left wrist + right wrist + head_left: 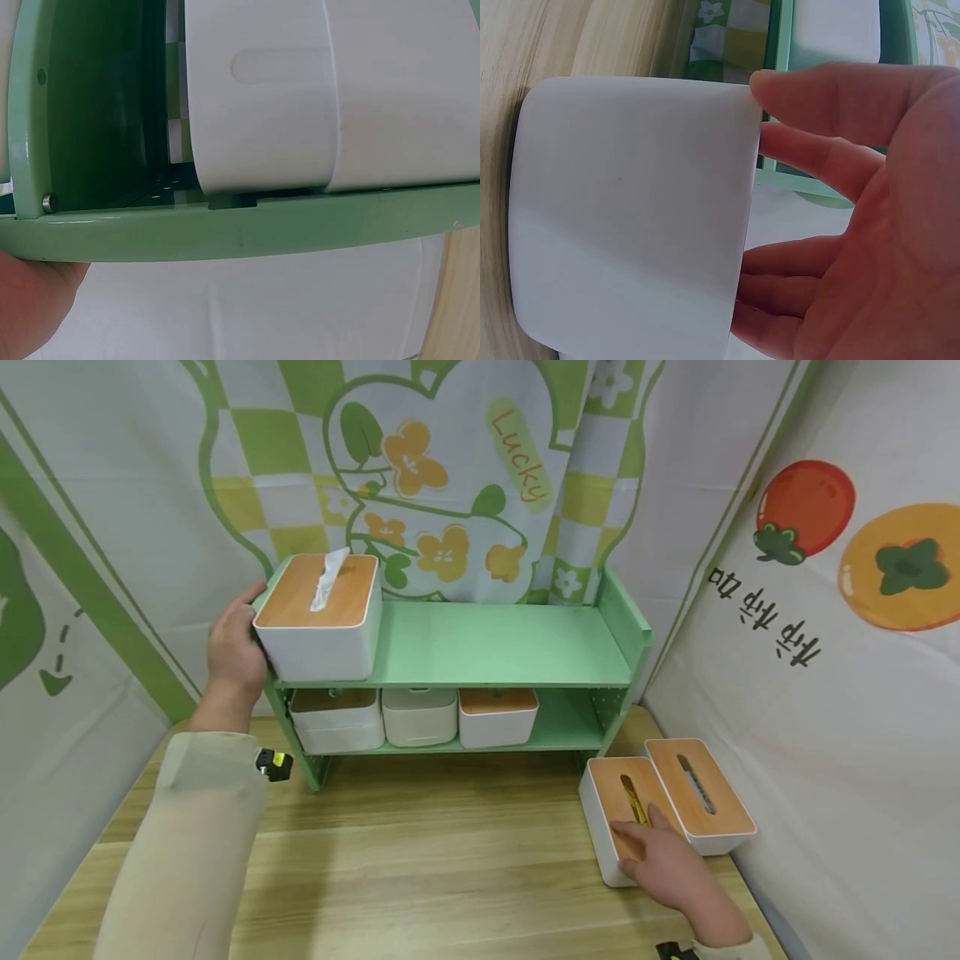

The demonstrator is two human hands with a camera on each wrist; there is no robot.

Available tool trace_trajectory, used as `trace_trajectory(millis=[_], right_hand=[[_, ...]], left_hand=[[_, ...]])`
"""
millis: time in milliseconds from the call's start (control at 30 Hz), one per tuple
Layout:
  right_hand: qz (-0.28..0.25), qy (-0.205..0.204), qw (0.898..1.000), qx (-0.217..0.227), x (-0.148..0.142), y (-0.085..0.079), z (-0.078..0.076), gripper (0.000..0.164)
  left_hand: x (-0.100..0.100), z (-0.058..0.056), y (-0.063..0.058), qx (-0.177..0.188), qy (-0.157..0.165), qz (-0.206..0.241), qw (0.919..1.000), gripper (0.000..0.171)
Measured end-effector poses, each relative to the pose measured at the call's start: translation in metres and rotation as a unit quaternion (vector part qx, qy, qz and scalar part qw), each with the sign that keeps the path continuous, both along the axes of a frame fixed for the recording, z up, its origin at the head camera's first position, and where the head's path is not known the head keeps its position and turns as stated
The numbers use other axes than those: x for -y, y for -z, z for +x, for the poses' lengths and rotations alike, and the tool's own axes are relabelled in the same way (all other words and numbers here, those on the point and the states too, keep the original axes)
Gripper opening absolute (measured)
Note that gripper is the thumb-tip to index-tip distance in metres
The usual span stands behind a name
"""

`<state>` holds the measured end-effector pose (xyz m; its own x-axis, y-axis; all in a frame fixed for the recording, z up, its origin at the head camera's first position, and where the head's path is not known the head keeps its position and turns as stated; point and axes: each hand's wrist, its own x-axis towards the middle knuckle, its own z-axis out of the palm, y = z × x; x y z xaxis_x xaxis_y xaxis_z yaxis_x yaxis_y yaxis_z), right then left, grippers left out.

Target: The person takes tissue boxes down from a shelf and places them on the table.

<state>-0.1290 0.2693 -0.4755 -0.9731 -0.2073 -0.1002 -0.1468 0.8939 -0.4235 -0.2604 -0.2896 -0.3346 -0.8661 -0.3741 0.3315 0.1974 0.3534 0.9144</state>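
Right hand is lying loosely spread on the nearer wood-topped box at the lower right of the frame — it's touching, not clenching. A second wood-topped box is sitting just beside it. Left hand, over at the left, is touching the outer side of the green shelf — can't tell if it's gripping, since some fingers are hiding. A big tissue box is sitting on the shelf's upper left.

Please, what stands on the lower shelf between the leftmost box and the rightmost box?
In the head view, one cream box stands between the leftmost box and the rightmost box on the lower shelf.
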Motion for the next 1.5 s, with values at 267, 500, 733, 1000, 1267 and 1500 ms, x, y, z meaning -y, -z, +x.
trace_trajectory(millis=[267, 500, 733, 1000, 1267, 1500], right_hand=[[0.002, -0.002, 1.000, 0.000, 0.001, -0.001, -0.001, 0.050], [0.015, -0.019, 1.000, -0.015, 0.005, -0.003, -0.003, 0.046], [0.023, -0.043, 0.992, -0.114, 0.023, -0.012, -0.013, 0.057], [-0.005, -0.114, 0.972, -0.207, 0.073, -0.046, -0.039, 0.073], [-0.019, -0.171, 0.947, -0.271, 0.120, -0.082, -0.066, 0.079], [-0.020, -0.223, 0.932, -0.286, 0.152, -0.106, -0.085, 0.079]], left_hand=[[0.002, -0.001, 0.002, -0.001, 0.002, 0.002, 1.0000, 0.058], [0.002, 0.000, 0.000, -0.009, -0.007, 0.001, 0.9999, 0.058], [0.002, 0.000, 0.000, -0.009, -0.006, 0.004, 0.9999, 0.058], [0.002, -0.001, 0.000, -0.012, -0.012, 0.001, 0.9998, 0.058], [-0.002, -0.004, -0.001, -0.014, -0.003, 0.003, 0.9999, 0.058], [0.001, -0.001, 0.000, -0.007, -0.003, 0.002, 1.0000, 0.058]])
